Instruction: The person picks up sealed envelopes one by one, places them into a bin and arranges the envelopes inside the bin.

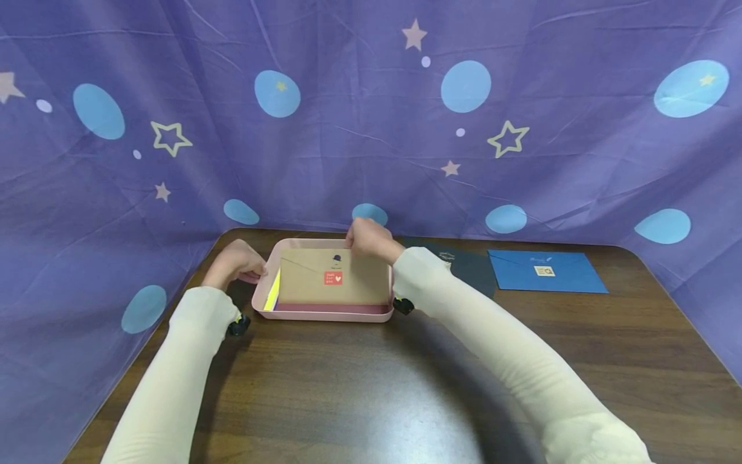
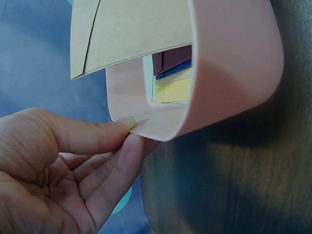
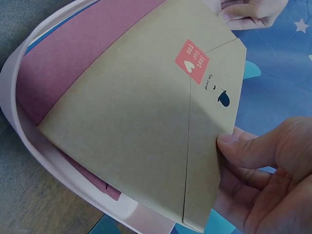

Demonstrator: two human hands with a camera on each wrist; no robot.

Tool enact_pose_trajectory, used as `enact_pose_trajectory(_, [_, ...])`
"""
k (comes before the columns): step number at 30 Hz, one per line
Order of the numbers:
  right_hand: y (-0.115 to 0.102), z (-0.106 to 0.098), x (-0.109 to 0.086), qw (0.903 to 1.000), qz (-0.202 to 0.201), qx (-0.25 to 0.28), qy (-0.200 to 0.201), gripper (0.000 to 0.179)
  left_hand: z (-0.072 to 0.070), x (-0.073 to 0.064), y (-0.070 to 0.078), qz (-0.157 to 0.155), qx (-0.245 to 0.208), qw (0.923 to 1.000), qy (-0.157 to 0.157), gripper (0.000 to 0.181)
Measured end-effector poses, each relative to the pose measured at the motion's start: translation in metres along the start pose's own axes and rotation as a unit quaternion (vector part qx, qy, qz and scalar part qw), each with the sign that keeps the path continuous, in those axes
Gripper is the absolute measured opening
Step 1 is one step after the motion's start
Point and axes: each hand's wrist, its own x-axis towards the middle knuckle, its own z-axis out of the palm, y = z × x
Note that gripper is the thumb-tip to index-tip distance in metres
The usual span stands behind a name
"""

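My left hand (image 1: 236, 260) pinches the left rim of a pink tray (image 1: 324, 316) between thumb and fingers, as the left wrist view shows up close. A brown kraft envelope (image 1: 307, 280) is in my right hand (image 1: 371, 238), its flap edge held between thumb and fingers. It has a red "Just for you" sticker (image 3: 192, 61) and a small black hat print (image 3: 224, 98). Tilted, the envelope stands partly above the tray. Beneath it lies a maroon envelope (image 3: 78, 58), with blue and yellow envelopes (image 2: 173, 91) lower in the stack.
To the right of the tray, a dark green envelope (image 1: 472, 267) lies partly behind my right sleeve. A blue envelope (image 1: 562, 274) with a pale sticker lies farther right on the brown wooden table (image 1: 324, 386). A purple patterned cloth (image 1: 371, 116) hangs behind the table.
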Motion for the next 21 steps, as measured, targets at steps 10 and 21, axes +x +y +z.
enact_pose_trajectory(10, [-0.001,0.005,0.002,0.9997,-0.020,-0.011,-0.009,0.043,-0.001,-0.002,0.003,0.000,0.013,0.9999,0.002,0.016])
enact_pose_trajectory(21, [0.002,0.014,0.001,0.9998,0.013,-0.001,-0.011,0.040,0.000,-0.001,0.002,0.003,0.002,1.0000,-0.007,0.010])
